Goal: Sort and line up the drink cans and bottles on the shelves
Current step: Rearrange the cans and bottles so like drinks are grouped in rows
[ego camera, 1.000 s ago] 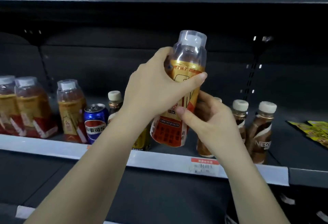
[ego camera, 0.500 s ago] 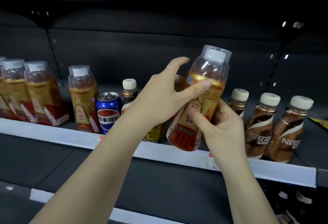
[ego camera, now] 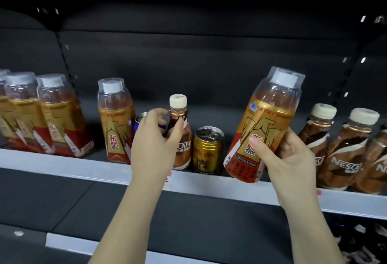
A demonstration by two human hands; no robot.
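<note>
**shelfnoob:** what's in your hands rn?

**me:** My right hand [ego camera: 287, 159] grips the big orange energy bottle [ego camera: 266, 125], tilted, its base just over the shelf edge [ego camera: 62, 165]. My left hand [ego camera: 155, 144] has thumb and fingers curled at the small coffee bottle [ego camera: 180, 129], blue can [ego camera: 139, 120] mostly hidden behind it, gold can [ego camera: 207, 150] beside.

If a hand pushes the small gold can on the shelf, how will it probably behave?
The gold can looks short and wide, so it would probably slide, not tip. Its tab seems unopened, so it is likely full and fairly heavy. The coffee bottle close beside it might get bumped.
</note>
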